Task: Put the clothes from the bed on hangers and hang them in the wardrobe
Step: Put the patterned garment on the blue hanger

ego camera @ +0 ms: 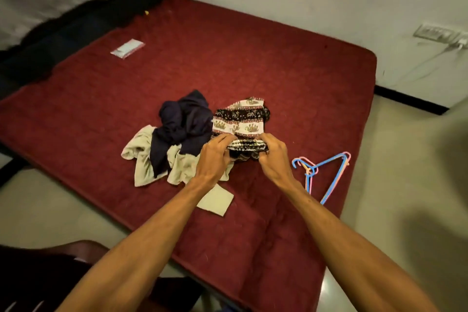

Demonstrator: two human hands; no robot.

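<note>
The gathered, dark patterned edge of a black, white and red elephant-print fabric garment [240,119] is gripped by the curled fingers [224,138] of the left hand [215,153]. Just beside it, the same edge is gripped by the curled fingers of the right hand [272,153]. The 2 hands are held knuckles up and close together. The rest of that garment is bunched on the dark red quilted bed [266,63] just beyond the hands. A crumpled navy blue garment [182,124] is piled against its left side, over a crumpled beige garment [143,159]. A flat beige cloth square [216,200] is partly covered by the left forearm. A nested bunch of thin blue and pink plastic hangers [329,172] is laid near the bed's right edge, beside the right wrist. A small clear plastic packet [127,48] is seen well apart, toward the far side.
</note>
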